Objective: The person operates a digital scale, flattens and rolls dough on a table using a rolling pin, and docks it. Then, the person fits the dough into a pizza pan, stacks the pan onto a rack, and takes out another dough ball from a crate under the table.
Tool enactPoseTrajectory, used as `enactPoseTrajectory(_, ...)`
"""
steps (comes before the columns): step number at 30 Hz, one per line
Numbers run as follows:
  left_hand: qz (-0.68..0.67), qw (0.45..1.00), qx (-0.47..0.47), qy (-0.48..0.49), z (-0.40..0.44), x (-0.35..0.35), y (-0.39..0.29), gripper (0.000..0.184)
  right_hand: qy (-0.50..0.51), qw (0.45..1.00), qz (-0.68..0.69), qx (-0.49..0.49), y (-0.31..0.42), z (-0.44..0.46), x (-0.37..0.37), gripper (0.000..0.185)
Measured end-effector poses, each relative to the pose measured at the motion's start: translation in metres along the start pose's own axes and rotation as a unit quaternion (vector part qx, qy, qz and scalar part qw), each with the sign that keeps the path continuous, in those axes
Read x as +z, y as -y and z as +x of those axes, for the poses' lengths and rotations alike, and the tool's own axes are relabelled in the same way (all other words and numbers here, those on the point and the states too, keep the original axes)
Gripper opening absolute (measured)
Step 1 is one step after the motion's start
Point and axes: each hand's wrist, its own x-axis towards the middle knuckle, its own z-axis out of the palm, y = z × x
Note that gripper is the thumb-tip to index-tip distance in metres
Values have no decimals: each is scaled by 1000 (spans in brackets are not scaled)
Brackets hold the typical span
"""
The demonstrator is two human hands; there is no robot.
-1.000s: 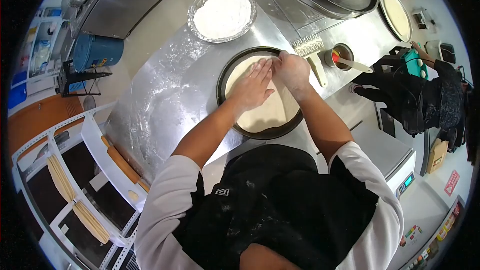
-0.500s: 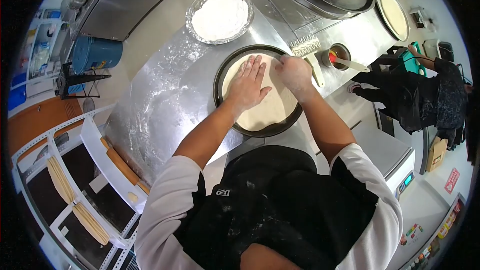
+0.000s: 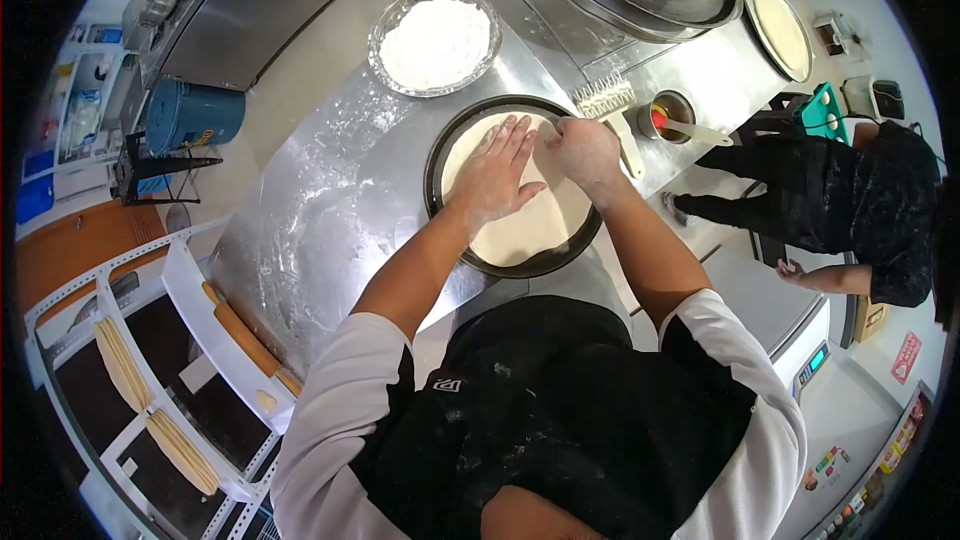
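Observation:
A round dark pan (image 3: pixel 534 268) lined with pale flattened dough (image 3: pixel 530 230) rests on the steel table. My left hand (image 3: pixel 492 172) lies flat on the dough's left part, fingers spread. At the pan's upper right rim, my right hand (image 3: pixel 585 154) is closed, its fingers curled at the dough's edge; what it pinches is mostly hidden. Just right of it lies a spiked roller (image 3: pixel 606 97) with a pale handle. A metal cup (image 3: pixel 672 112) holds a brush with a light handle. Above the pan stands a clear bowl of flour (image 3: pixel 436 38).
Large pans (image 3: pixel 650 0) and a wire rack occupy the table's back. Another dough-filled pan (image 3: pixel 780 35) sits at the far right end. A co-worker in black (image 3: pixel 840 190) stands right. A rolling pin (image 3: pixel 246 338) lies on a white shelf at left.
My left hand has slid left across the dough, away from my right hand, and stays flat. My right hand remains closed at the rim. The co-worker has shifted, with one arm now lowered.

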Motion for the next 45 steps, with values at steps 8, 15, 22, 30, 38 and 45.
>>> enactPoseTrajectory(8,49,990,-130,-28,-13,19,-27,83,-56,995,-14,-85,3,9,7,24)
enactPoseTrajectory(15,27,999,29,30,-7,-3,1,82,-117,979,9,-169,-6,-3,0,26)
enactPoseTrajectory(22,19,999,29,15,6,1,8,80,-34,998,36,-30,-5,2,0,26)
enactPoseTrajectory(30,36,999,29,-3,4,4,9,79,-40,982,74,-167,-25,-11,6,32)
enactPoseTrajectory(38,36,998,43,37,19,0,9,80,18,1000,10,19,-13,-1,-9,32)
enactPoseTrajectory(45,36,999,2,-4,7,4,7,78,-112,982,43,-147,-19,-9,6,29)
